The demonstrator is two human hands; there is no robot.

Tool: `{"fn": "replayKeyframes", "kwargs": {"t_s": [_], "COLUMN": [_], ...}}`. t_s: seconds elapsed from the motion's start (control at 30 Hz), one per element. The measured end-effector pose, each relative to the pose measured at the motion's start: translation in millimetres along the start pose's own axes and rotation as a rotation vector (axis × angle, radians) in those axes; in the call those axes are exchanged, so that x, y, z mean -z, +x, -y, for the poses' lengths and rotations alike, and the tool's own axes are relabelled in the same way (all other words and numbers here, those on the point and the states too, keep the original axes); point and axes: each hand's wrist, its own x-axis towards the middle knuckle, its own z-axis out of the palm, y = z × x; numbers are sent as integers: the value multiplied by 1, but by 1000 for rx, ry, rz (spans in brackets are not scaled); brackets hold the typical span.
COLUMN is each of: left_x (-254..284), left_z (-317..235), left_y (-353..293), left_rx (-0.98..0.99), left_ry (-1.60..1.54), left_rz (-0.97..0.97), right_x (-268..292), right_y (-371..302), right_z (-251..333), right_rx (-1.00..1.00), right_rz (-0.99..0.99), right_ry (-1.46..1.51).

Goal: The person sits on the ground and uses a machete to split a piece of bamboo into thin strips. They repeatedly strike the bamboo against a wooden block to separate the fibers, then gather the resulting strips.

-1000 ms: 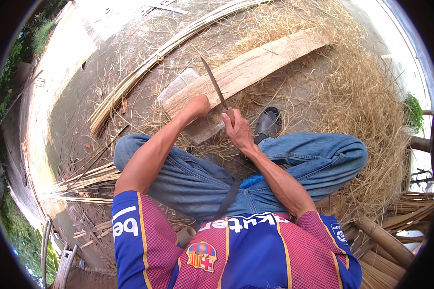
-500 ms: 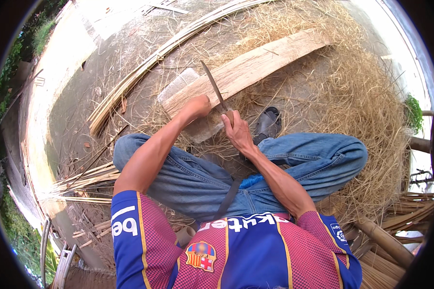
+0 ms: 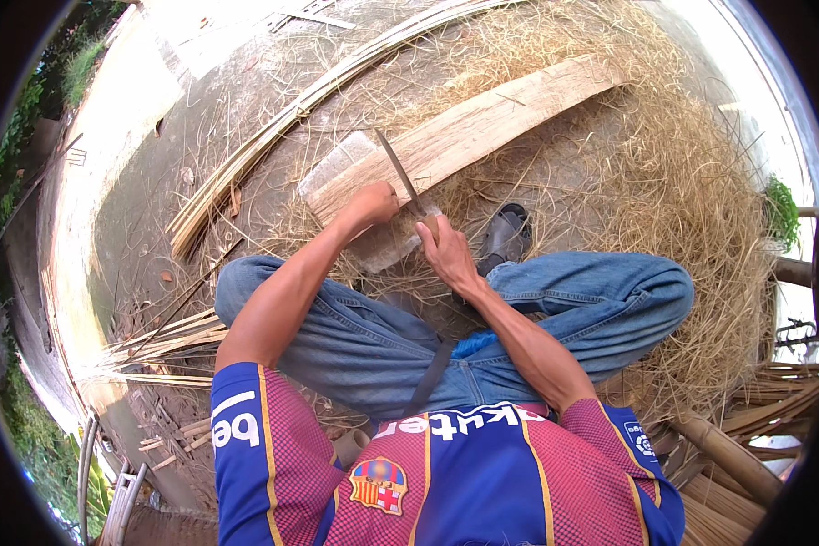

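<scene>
While the right hand (image 3: 444,248) has its fingers clamped on the wooden handle of a knife (image 3: 399,171), its thumb lies along that handle, presumably to steady the blade's angle. The blade slants away, up and left of those fingers, crossing above the plank (image 3: 491,123); whether the edge touches wood, cannot tell. Left hand (image 3: 373,205), just left of the handle: fingers curled together at the plank's near end; anything pinched inside is hidden by the fist. Plank runs from beside the left fingers to far right, its near end over a pale block (image 3: 341,159), likely as a raised support; the block's middle is covered. Beyond the right fingers, loose straw-like fibres (image 3: 692,227) obscure the ground. Farther off, up-left of the left fingers, a bundle of strips (image 3: 255,146) curves away; its far end is cut off by the frame.
</scene>
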Motion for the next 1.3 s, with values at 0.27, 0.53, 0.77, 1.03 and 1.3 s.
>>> {"fn": "replayKeyframes", "kwargs": {"t_s": [0.27, 0.53, 0.77, 1.03, 1.3], "left_x": [1, 5, 1, 8, 2], "left_z": [-9, -4, -8, -6, -6], "left_y": [-3, -6, -3, -5, -2], "left_rx": [15, 0, -11, 31, -26], "left_ry": [28, -12, 31, 20, 77], "left_rz": [-34, -12, -73, -18, -17], "right_x": [-1, -2, 1, -2, -1], "right_y": [4, 4, 2, 4, 1], "right_z": [1, -5, 10, -3, 9], "right_rx": [-23, -39, -4, -25, 30], "right_rz": [1, 14, -19, 23, -34], "right_ry": [-53, -55, -35, -87, 1]}}
